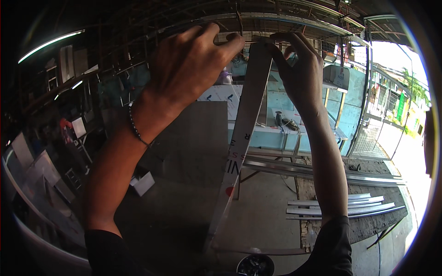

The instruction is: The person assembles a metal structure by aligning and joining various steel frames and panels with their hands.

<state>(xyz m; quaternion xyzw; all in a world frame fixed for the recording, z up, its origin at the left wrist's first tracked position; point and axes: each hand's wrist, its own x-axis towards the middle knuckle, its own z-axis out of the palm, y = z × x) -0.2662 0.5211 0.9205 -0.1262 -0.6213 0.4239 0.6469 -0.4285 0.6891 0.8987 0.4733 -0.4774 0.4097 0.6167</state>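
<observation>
A long flat metal strip (pixel 251 96) with printed marks and a red dot stands tilted before me, its top end raised between my hands. My right hand (pixel 301 69) pinches the right edge of that top end between thumb and fingers. Just left of the same end, my left hand (pixel 191 60) is raised with its fingers curled in and their tips near the strip's edge. Whatever its fingertips hold, if anything, is too small to make out. A dark beaded bracelet (pixel 133 122) circles my left wrist.
Several metal profiles (pixel 350 207) lie on a worn wooden table (pixel 368 227) at right, with longer metal bars (pixel 281 168) behind them. A power tool (pixel 279 118) sits on the far bench. A dark round bucket (pixel 255 265) is at the lower edge. A mesh gate (pixel 377 115) stands at right.
</observation>
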